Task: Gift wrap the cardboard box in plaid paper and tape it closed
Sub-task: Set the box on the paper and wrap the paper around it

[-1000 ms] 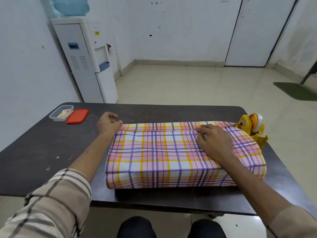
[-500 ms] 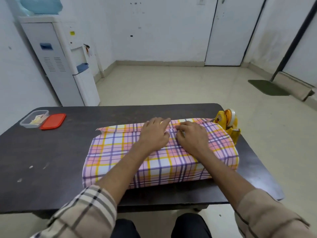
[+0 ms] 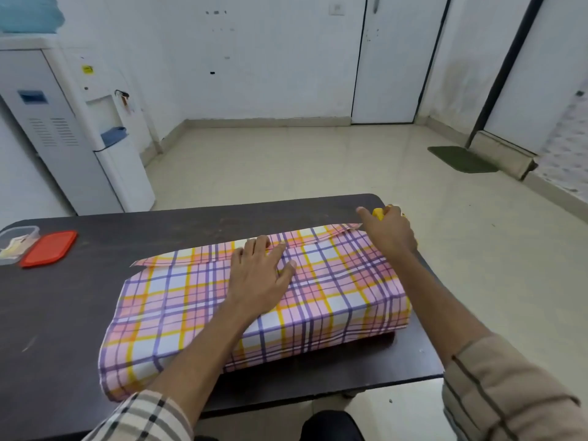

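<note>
Plaid paper (image 3: 254, 313): I see it laid over the top and down the near side of a long, flat shape in the middle of the dark surface (image 3: 79, 313). Its two long edges meet in an overlap along the far top edge.
Cardboard box: fully hidden under the paper, so I read its place only from the squared-off bulk beneath.
Left hand (image 3: 259, 278): flat on top of the parcel, fingers straight and spread. The fingertips press on the overlap and grip nothing.
Right hand (image 3: 388, 230): off the paper at the far right corner, curled over the yellow tape dispenser (image 3: 378, 214), with a little yellow showing between thumb and fingers.
Done so far: in my judgement the long wrap is around the box and the seam is lined up and pinned down — roughly the midpoint.
Left to do: I see no tape on the seam, so that comes first. The left end of the paper hangs loose and unfolded, the right end looks only draped — both ends need folding and taping.
Elsewhere: a red lid (image 3: 49, 248) and a clear container (image 3: 17, 240) sit at the surface's far left, well apart.
</note>
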